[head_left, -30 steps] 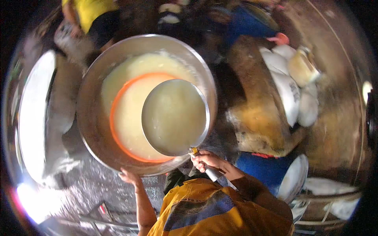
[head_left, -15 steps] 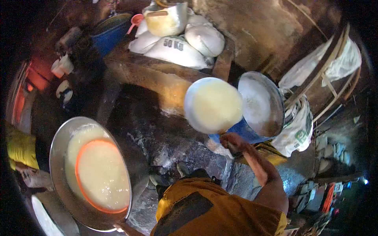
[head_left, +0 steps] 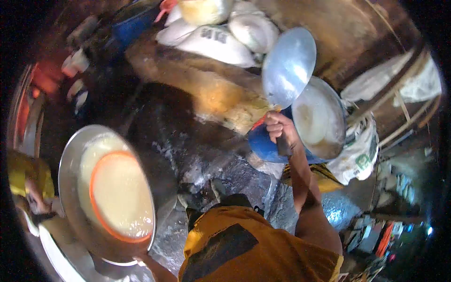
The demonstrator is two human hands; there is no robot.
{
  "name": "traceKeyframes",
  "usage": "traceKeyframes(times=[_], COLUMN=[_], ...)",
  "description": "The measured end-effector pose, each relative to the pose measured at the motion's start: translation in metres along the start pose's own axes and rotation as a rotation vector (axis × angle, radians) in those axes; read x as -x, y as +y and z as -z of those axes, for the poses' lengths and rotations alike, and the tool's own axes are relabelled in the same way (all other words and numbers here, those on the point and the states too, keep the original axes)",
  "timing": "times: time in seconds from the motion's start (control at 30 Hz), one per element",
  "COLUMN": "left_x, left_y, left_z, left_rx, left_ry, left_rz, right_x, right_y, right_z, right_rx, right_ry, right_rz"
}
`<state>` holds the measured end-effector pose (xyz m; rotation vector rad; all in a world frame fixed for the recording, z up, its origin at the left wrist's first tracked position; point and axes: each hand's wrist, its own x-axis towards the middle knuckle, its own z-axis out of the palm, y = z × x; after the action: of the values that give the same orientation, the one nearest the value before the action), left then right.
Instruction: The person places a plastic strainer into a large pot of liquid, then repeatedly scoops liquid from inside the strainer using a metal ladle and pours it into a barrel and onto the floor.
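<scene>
My right hand is closed around the handle of a large metal ladle. Its bowl is tipped up beside the mouth of a blue barrel, its shiny surface bare of the pale liquid. Whitish, foamy liquid lies inside the barrel. At lower left, my left hand grips the rim of a wide metal basin; its fingers are partly hidden. Inside the basin, an orange-rimmed round vessel sits in creamy pale-yellow liquid.
White sacks lie on a ledge at the back, with a pale pot on top. Another person's hand is beyond the basin at left. White sacking hangs right of the barrel.
My right hand has raised and tipped the ladle. It was full of pale-yellow liquid and is now emptied beside the barrel. My left hand stays at the basin rim.
</scene>
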<state>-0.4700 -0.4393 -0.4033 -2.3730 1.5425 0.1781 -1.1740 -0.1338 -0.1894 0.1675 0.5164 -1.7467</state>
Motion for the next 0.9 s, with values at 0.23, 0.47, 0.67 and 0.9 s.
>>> traceKeyframes(times=[0.23, 0.47, 0.67, 0.9], left_x=[-0.019, 0.024, 0.023, 0.022], left_y=[-0.054, -0.013, -0.008, -0.009], left_z=[-0.075, -0.022, -0.011, -0.023], left_rx=[-0.027, 1.601, 1.421, 1.487], left_ry=[0.286, 0.454, 0.452, 0.444], left_rz=[-0.024, 0.596, 0.635, 0.691], right_x=[-0.160, -0.337, -0.413, -0.359], right_y=[0.225, 0.422, 0.510, 0.551], right_z=[-0.103, -0.093, -0.003, 0.007], right_rx=[0.774, 1.393, 2.023, 1.300], right_ry=[0.130, 0.127, 0.200, -0.007], right_rz=[-0.122, 0.159, 0.549, -0.944])
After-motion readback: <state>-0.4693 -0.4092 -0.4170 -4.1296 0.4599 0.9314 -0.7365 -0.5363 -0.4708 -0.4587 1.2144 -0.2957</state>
